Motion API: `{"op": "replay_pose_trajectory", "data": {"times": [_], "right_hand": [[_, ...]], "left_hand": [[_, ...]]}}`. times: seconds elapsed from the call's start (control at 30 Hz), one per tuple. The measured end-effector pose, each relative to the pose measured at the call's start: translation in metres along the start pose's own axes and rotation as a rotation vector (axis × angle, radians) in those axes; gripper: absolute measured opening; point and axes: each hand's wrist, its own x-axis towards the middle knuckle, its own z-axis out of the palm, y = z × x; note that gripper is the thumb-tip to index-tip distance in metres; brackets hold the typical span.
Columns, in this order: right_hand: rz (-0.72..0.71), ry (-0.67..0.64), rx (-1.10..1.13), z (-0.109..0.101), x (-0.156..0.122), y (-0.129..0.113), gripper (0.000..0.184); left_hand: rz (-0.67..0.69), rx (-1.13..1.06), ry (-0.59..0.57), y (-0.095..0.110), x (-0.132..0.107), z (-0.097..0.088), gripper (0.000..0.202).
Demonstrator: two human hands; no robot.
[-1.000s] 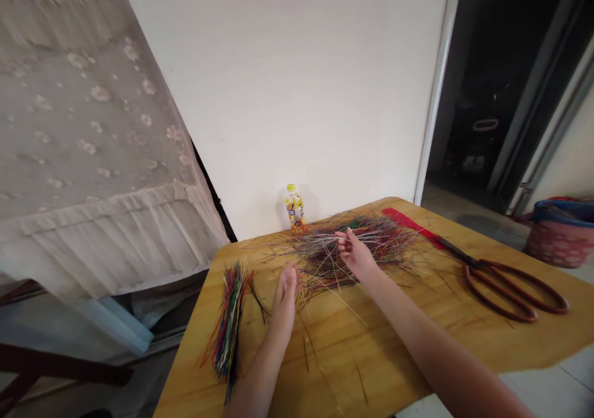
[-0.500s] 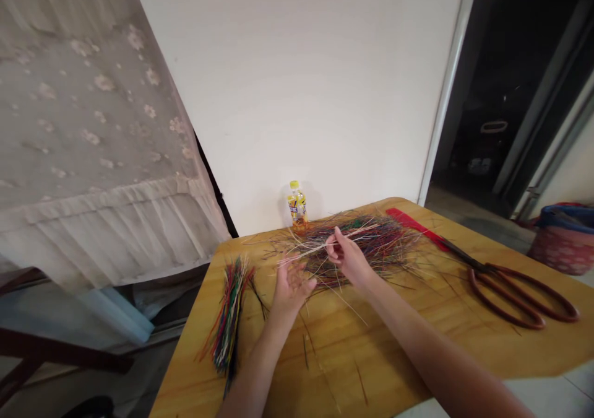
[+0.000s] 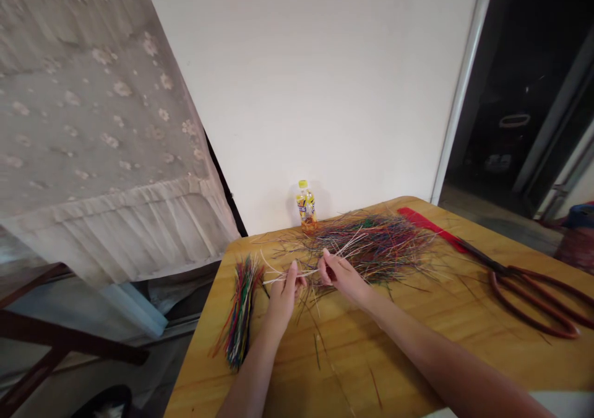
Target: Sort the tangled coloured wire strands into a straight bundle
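Note:
A loose heap of thin multicoloured strands point(image 3: 374, 248) lies on the wooden tabletop point(image 3: 371, 356). My left hand point(image 3: 285, 297) and my right hand point(image 3: 341, 278) are in front of the heap, close together. Both pinch a small bunch of pale strands point(image 3: 309, 271) that runs across between them. A tidy bundle of coloured strands point(image 3: 241, 313) lies to the left of my left hand. Behind the heap stands a yellow-labelled plastic bottle point(image 3: 306, 207).
Large red-handled scissors point(image 3: 529, 300) and a red comb point(image 3: 429, 229) lie at the table's right. A lace-patterned cloth point(image 3: 106, 133) hangs at the left, beside a white wall point(image 3: 325, 83). A dark doorway point(image 3: 501, 96) and a basket point(image 3: 575, 238) are at the right.
My left hand has moved up towards my right hand, and the pale strands now lie pinched between both hands. The view has turned slightly, shifting the table to the right.

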Motion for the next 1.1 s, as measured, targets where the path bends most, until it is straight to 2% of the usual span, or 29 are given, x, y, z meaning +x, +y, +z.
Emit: {"op": "replay_pose_trajectory", "data": {"times": [0.1, 0.23, 0.43, 0.63, 0.8, 0.87, 1.0, 1.1], "right_hand": [[-0.007, 0.062, 0.110, -0.002, 0.003, 0.004, 0.052], [0.004, 0.173, 0.245, -0.004, 0.008, 0.005, 0.054], [-0.057, 0.303, 0.219, -0.013, 0.011, -0.002, 0.058], [-0.095, 0.313, 0.129, -0.021, 0.013, -0.006, 0.055], [-0.125, 0.280, 0.050, -0.025, 0.013, -0.008, 0.053], [-0.122, 0.244, 0.013, -0.025, 0.013, -0.008, 0.053], [-0.102, 0.184, -0.079, -0.021, 0.010, -0.005, 0.054], [-0.098, 0.176, -0.128, -0.020, 0.007, -0.004, 0.056]], "left_hand": [[-0.065, -0.056, -0.009, 0.004, 0.002, -0.001, 0.053], [-0.047, -0.168, 0.043, 0.000, 0.008, -0.004, 0.056], [0.010, -0.302, 0.268, -0.011, 0.016, -0.015, 0.052], [0.035, -0.373, 0.371, -0.013, 0.019, -0.023, 0.047], [-0.030, -0.510, 0.568, -0.006, 0.023, -0.039, 0.034], [-0.012, -0.528, 0.550, -0.002, 0.025, -0.042, 0.033], [0.079, -0.570, 0.393, 0.004, 0.022, -0.038, 0.035], [0.065, -0.594, 0.340, 0.004, 0.018, -0.032, 0.035]]}}
